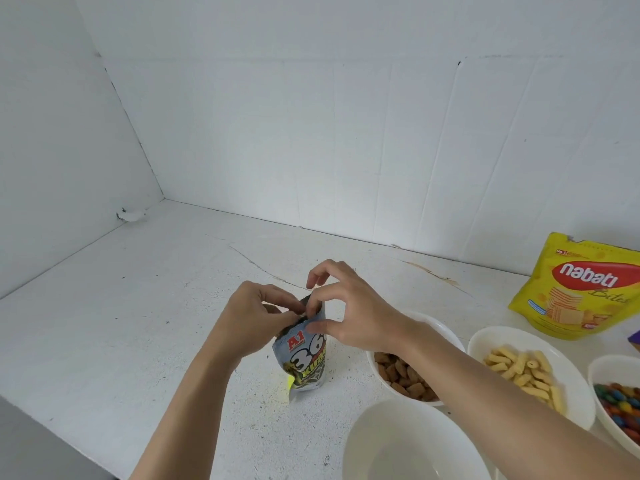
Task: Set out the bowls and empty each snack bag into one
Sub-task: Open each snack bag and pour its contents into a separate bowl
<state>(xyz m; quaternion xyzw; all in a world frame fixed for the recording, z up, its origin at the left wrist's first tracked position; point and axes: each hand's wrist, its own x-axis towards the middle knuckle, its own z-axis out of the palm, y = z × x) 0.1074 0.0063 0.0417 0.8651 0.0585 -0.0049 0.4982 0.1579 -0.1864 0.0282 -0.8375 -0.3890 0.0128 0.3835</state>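
**Two hands pinching open a small snack bag, bowls waiting at lower right**

Two bare hands meet at the centre of the frame over a white counter (pixel 138 306). Between them stands a small grey snack bag (pixel 304 362), upright, its base on the counter. The left hand (pixel 249 320) has its fingers closed on the bag's top edge from the left; the right hand (pixel 349 306) pinches the same edge from the right with thumb and forefinger, the other fingers lifted and curled loosely above. The top looks partly parted, though how far it is torn cannot be told.

At the lower right sit four white bowls. One holds brown pieces (pixel 405 375), partly hidden under the right forearm; one holds pale yellow sticks (pixel 523 372); one, cut by the right edge, holds coloured candies (pixel 620 407). The nearest bowl (pixel 408 445), at the bottom, is empty — likely the one meant for this bag. A yellow wafer bag (pixel 581 289) stands at the right edge, upright.

The risk from here is a sudden tear: pulling too hard could split the bag and scatter its contents across the counter — or jerk the right forearm into the bowl beneath it.
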